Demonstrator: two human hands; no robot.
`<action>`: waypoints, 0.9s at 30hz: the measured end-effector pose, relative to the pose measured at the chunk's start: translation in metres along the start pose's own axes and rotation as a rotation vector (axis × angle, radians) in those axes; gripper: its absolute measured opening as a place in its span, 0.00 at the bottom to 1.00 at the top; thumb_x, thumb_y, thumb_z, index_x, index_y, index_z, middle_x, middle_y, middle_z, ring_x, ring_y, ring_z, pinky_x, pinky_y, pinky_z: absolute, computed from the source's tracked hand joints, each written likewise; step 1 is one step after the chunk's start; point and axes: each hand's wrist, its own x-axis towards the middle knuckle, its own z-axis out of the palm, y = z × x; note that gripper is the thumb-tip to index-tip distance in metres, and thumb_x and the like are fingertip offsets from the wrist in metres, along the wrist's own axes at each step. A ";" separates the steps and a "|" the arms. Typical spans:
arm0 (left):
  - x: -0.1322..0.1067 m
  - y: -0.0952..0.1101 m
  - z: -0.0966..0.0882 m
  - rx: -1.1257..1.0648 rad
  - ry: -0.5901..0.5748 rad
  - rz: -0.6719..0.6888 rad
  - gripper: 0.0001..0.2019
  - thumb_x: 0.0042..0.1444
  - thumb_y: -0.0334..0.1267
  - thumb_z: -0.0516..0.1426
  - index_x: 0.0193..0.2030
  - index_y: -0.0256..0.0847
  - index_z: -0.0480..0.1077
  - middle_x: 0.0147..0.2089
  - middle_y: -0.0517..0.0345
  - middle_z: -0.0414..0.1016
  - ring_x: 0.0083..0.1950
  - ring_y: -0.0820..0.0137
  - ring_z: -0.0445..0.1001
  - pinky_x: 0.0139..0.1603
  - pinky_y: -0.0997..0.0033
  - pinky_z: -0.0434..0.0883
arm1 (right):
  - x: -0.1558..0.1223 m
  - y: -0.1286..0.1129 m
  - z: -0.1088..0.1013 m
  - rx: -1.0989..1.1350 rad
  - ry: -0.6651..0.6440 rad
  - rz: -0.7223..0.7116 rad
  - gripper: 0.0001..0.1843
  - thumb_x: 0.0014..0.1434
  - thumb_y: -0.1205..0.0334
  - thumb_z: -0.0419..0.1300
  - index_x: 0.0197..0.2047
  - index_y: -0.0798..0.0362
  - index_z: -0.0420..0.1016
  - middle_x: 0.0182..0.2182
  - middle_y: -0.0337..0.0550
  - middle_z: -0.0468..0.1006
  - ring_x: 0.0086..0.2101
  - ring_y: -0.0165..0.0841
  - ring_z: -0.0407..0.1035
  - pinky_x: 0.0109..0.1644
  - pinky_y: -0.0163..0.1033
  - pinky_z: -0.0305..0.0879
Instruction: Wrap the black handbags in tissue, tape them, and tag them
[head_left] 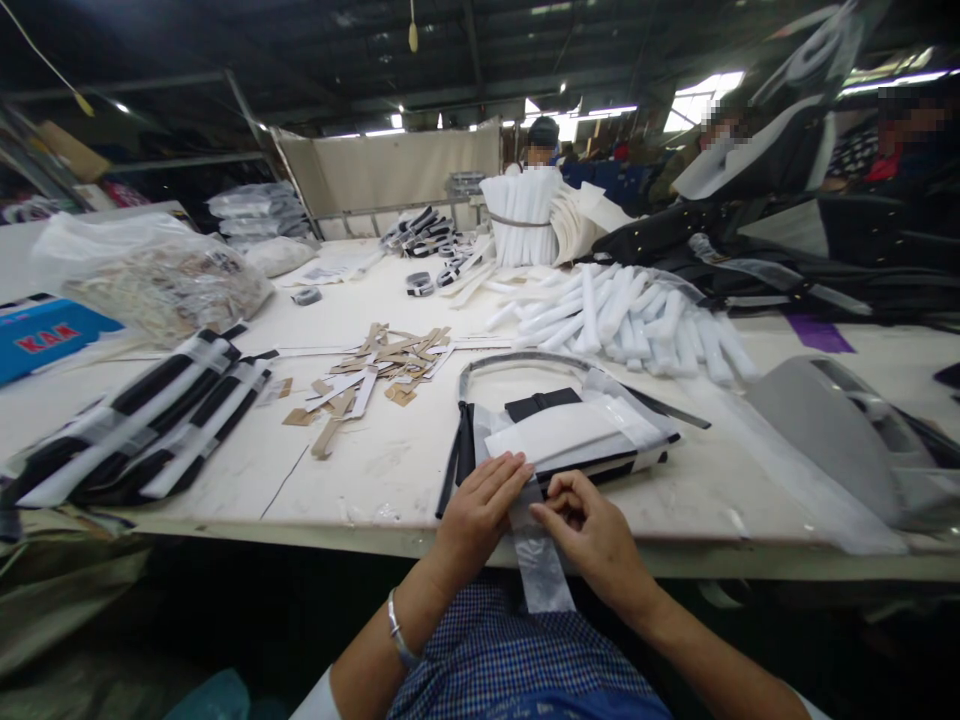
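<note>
My left hand [480,510] lies with its fingers flat on a clear plastic strip [541,565] at the near edge of the white table [360,470]. My right hand [592,525] is curled beside it, pinching the same strip, which hangs down over my checked shirt. Just beyond my hands lies a flat black-and-white packet in a clear bag [577,430], with a black bow-shaped piece [541,403] on top.
Bagged black-and-white pieces [142,420] lie at the left, brown card scraps [375,365] in the middle, a heap of white rolled pieces [630,315] at the back right. A grey moulded part [832,425] sits at the right. Other people sit at the far side.
</note>
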 end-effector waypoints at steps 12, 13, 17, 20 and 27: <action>0.011 0.003 -0.019 -0.186 -0.043 -0.089 0.22 0.67 0.34 0.53 0.67 0.44 0.61 0.65 0.50 0.70 0.67 0.64 0.66 0.67 0.55 0.68 | 0.003 0.013 0.005 -0.172 0.064 -0.099 0.13 0.62 0.53 0.62 0.32 0.49 0.64 0.23 0.33 0.72 0.23 0.30 0.69 0.27 0.33 0.65; 0.010 0.001 -0.014 -0.160 -0.009 -0.071 0.21 0.67 0.31 0.52 0.67 0.44 0.62 0.64 0.51 0.71 0.67 0.65 0.67 0.66 0.56 0.69 | 0.001 0.015 0.002 -0.173 0.053 -0.115 0.11 0.63 0.53 0.62 0.34 0.49 0.66 0.24 0.34 0.73 0.24 0.31 0.71 0.28 0.34 0.67; 0.004 -0.004 -0.002 -0.102 0.037 -0.026 0.24 0.66 0.26 0.52 0.68 0.44 0.61 0.65 0.51 0.70 0.67 0.65 0.67 0.66 0.57 0.70 | -0.016 0.033 -0.019 -0.309 0.068 -0.389 0.11 0.65 0.57 0.60 0.49 0.50 0.72 0.39 0.45 0.82 0.39 0.38 0.78 0.45 0.42 0.76; 0.003 -0.004 -0.001 -0.093 0.049 -0.017 0.25 0.66 0.26 0.52 0.68 0.44 0.60 0.65 0.52 0.70 0.67 0.66 0.67 0.66 0.56 0.70 | -0.032 0.051 -0.031 -0.583 -0.126 -0.702 0.23 0.66 0.62 0.59 0.63 0.51 0.67 0.56 0.52 0.75 0.57 0.43 0.69 0.63 0.54 0.66; 0.005 -0.001 -0.003 -0.071 0.072 -0.010 0.22 0.67 0.27 0.52 0.66 0.43 0.62 0.63 0.51 0.72 0.66 0.65 0.67 0.65 0.56 0.70 | -0.025 0.059 -0.014 -0.674 -0.120 -0.971 0.21 0.68 0.74 0.49 0.61 0.56 0.70 0.59 0.49 0.74 0.63 0.38 0.60 0.69 0.53 0.55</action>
